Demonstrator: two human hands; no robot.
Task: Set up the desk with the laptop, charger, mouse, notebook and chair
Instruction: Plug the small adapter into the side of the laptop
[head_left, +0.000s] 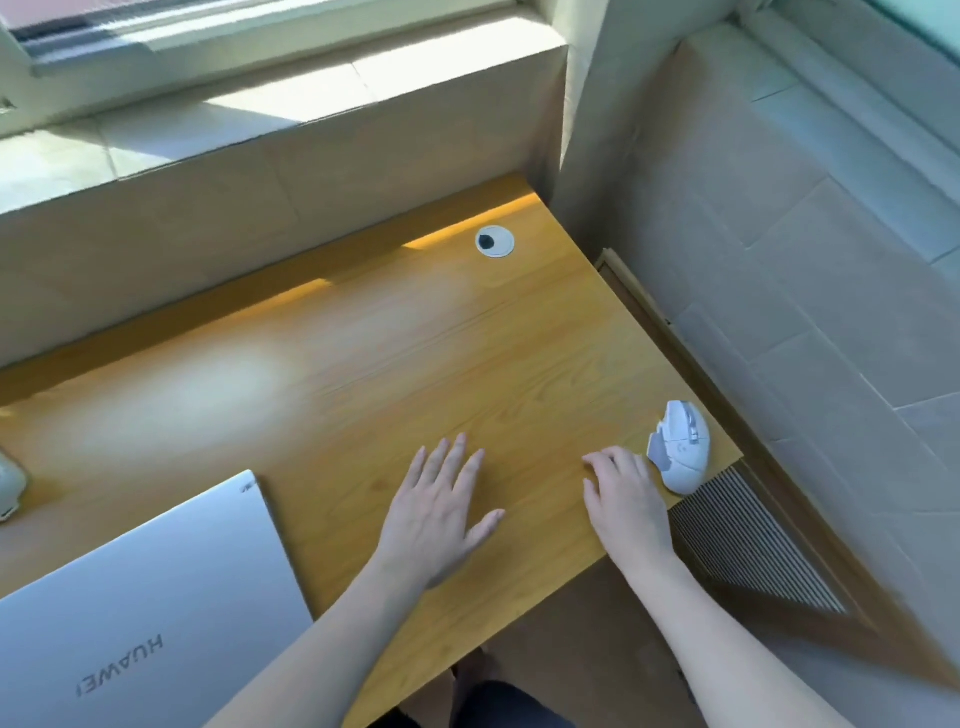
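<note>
A silver laptop (150, 603) lies closed at the near left of the wooden desk (395, 338). A white mouse (678, 447) sits at the desk's right front corner. My right hand (623, 501) rests on the desk just left of the mouse, fingers loosely curled, apart from it or barely touching. My left hand (441, 506) lies flat on the desk with fingers spread, holding nothing. A white rounded object (9, 488), partly cut off, sits at the left edge. No notebook or chair is in view.
A white cable grommet (494, 241) is set into the desk's far right. A tiled window ledge (208, 130) runs behind the desk. A slatted floor vent (748, 545) and tiled floor (831, 291) lie to the right.
</note>
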